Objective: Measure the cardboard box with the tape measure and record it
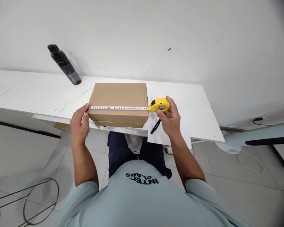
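Note:
A closed brown cardboard box (119, 94) lies at the front edge of a white table (191, 104). A white measuring tape blade (118, 108) stretches across the box top from left to right. My left hand (79, 124) pinches the blade's end at the box's left edge. My right hand (170, 119) grips the yellow tape measure case (159, 104) just past the box's right edge, with a black strap hanging below it.
A black bottle (64, 65) stands at the back left of the table by the white wall. A printed paper sheet (152, 129) lies under my right hand. A wire frame (33, 201) lies on the tiled floor at left. A fan base and cable (248, 157) are at right.

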